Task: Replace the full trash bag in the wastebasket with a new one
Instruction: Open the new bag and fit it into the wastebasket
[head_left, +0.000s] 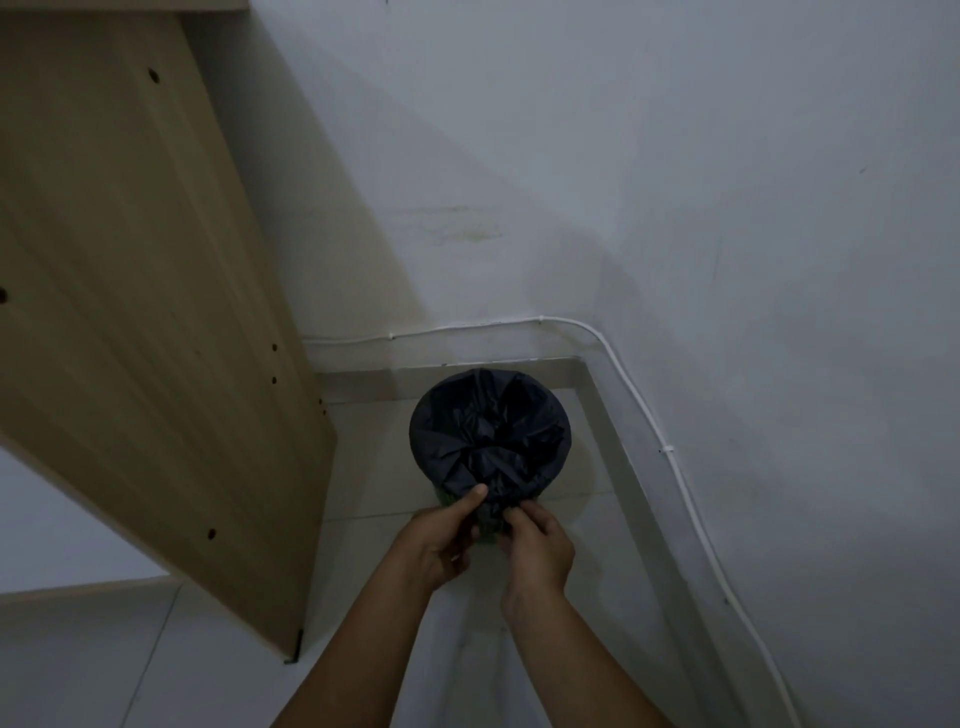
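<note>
Apparently early on: a black bag (488, 436) lines the wastebasket (441, 500); at its near rim, left hand (447, 540) and right hand (535, 551) pinch the bag's edge; no spare bag visible.

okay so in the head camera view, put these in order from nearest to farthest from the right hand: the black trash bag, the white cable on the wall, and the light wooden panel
From the right hand:
1. The black plastic trash bag, pinched at its near edge, just ahead of the hand.
2. The thin white cable clipped along the wall, to the right.
3. The light wooden panel, to the left, beyond the left hand.
</note>
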